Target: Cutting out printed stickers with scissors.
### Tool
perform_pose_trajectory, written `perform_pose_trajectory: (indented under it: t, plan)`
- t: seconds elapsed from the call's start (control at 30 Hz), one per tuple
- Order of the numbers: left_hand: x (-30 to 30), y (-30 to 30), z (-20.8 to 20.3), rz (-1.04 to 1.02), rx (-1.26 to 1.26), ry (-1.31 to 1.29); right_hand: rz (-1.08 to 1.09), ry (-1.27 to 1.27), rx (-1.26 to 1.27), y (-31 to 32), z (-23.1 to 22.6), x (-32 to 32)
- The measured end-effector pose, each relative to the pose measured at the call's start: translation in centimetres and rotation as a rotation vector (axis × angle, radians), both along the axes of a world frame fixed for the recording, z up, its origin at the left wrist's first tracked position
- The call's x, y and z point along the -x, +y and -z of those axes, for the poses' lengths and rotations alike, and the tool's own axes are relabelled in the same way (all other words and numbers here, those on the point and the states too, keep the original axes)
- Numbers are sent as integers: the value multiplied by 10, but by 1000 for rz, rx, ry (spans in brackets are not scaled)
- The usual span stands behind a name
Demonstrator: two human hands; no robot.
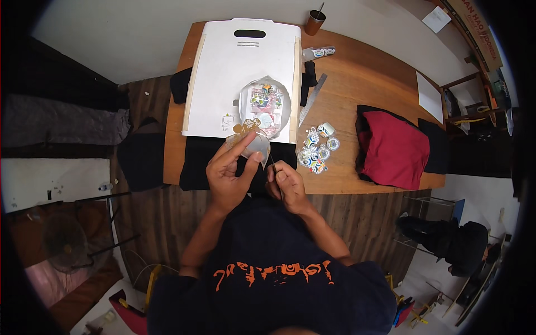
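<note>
Above the near edge of a white board, my left hand (228,173) pinches a pale translucent piece of film (255,147) with golden-brown shapes along its top. Its thumb and fingers are closed on the film. Just to the right, my right hand (288,187) grips a thin dark tool (272,161), whose tip meets the film's right edge; its exact kind is hidden by the fingers. Beyond the hands, a round whitish tray (286,95) on the white board (218,72) holds several colourful sticker sheets (265,100). Loose cut-out stickers (316,149) lie to the right.
A metal ruler (314,99) lies right of the board on the wooden table (357,72). Farther right are folded red cloth (391,148) and black cloth. A brown cup (315,22) stands at the back. Black cloth (201,162) lies under the board.
</note>
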State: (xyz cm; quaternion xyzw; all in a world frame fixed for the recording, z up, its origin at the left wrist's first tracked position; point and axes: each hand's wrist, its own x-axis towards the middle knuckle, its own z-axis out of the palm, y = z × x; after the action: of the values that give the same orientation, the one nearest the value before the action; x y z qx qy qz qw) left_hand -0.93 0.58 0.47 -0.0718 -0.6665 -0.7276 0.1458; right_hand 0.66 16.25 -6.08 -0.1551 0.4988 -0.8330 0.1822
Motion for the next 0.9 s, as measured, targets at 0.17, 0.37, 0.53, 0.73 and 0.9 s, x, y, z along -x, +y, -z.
perform_pose_trajectory:
  t: [0.17, 0.37, 0.53, 0.73, 0.9]
  plan:
    - [-1, -2, 1, 6, 24, -1, -1, 1, 11, -1, 0, 0]
    - [0, -2, 0, 114, -426, -149, 5, -10, 28, -1, -8, -2]
    - [4, -3, -1, 167, -714, -299, 153, 228, -298, -1, -28, 7]
    - [6, -7, 0, 238, -948, -384, 223, 350, -480, 3, -41, 18]
    - [8, -8, 1, 256, -1021, -410, 220, 403, -551, -3, -49, 28]
